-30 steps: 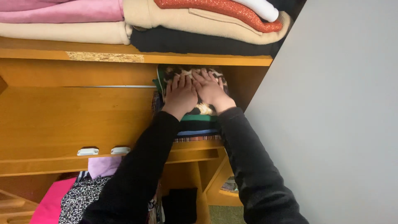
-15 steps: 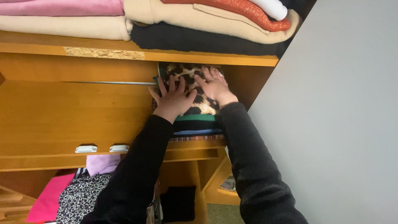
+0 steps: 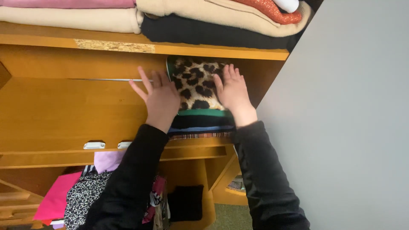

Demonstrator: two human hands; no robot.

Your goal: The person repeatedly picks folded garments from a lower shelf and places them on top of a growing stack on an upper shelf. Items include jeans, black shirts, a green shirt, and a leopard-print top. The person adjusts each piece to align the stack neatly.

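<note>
Your left hand (image 3: 159, 99) lies flat with its fingers (image 3: 147, 83) spread wide, gripping nothing; its thumb side rests against the left edge of the leopard-print garment (image 3: 197, 85), and the outer fingers reach past it over the wooden panel (image 3: 72, 115). Your right hand (image 3: 234, 91) is flat too, fingers close together and pointing up, pressed on the right edge of the same garment. Neither hand pinches or holds cloth; both simply bracket it.

The garment sits between your palms, folded, as the top piece of a pile in the narrow compartment just under the shelf board (image 3: 170, 49). Below your wrists the pile shows its folded edges: a green layer (image 3: 204, 113), then a dark one, a blue stripe and a plaid edge (image 3: 198, 136).

It looks like thin, soft fabric: light, limp, likely to sag and unfold if lifted by one corner. Judging by that, the safest hold would be flat palms on both side edges, or fingers slid under the front fold so that the whole packet is supported. It may slip over the layer beneath.

The far end of the garment runs into shadow under the shelf, so its depth cannot be told. Your left palm covers its left edge. The folded clothes (image 3: 213, 30) above your fingertips are cut off by the top of the view, and the things lower down, a pink cloth (image 3: 55, 198) and a spotted one, are partly behind your sleeve (image 3: 128, 187).
</note>
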